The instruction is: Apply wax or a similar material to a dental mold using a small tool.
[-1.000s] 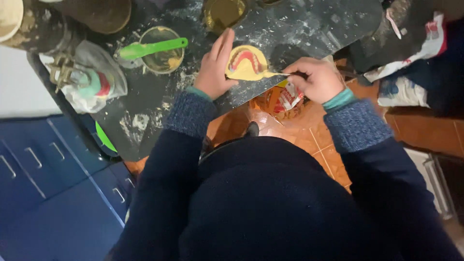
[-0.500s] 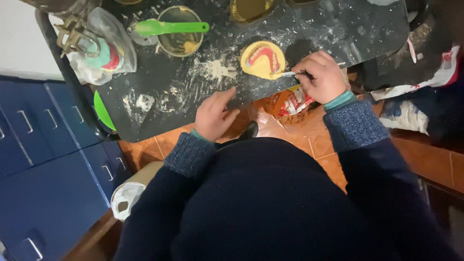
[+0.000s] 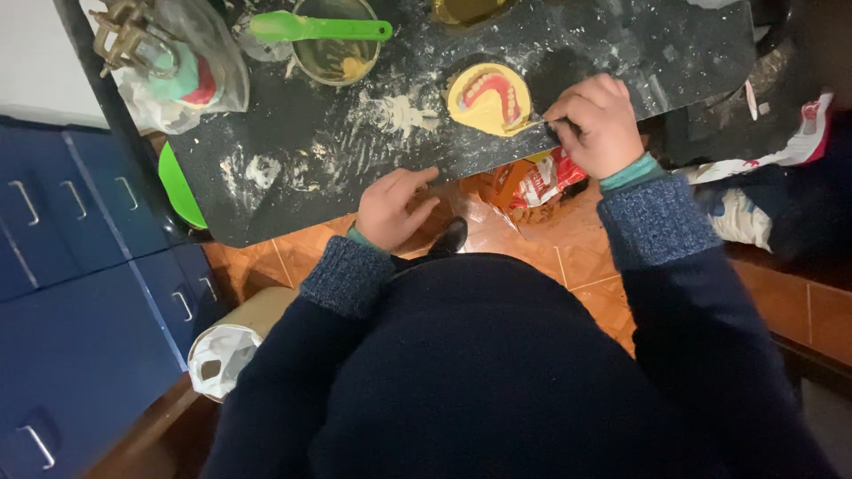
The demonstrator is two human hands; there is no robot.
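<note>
Plaster-dusted black worktop (image 3: 621, 44), round yellow dental cast (image 3: 488, 99), thin metal tool (image 3: 531, 126) in right hand (image 3: 596, 124).

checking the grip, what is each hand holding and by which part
The right hand grips a thin tool by its handle, tip at the yellow dental cast. The left hand holds nothing.

The bench (image 3: 621, 44) is dark, matt and grainy, smeared with dry white powder. The dental cast (image 3: 488, 99) looks like chalky yellow plaster with glossy pink wax gums. The spatula (image 3: 319, 28) is smooth green plastic, the bowl (image 3: 335, 53) soft rubber. The sleeves (image 3: 652, 222) are rough knitted wool, the floor tiles (image 3: 577, 266) shiny glazed orange, the drawers (image 3: 80, 293) smooth blue with metal handles
</note>
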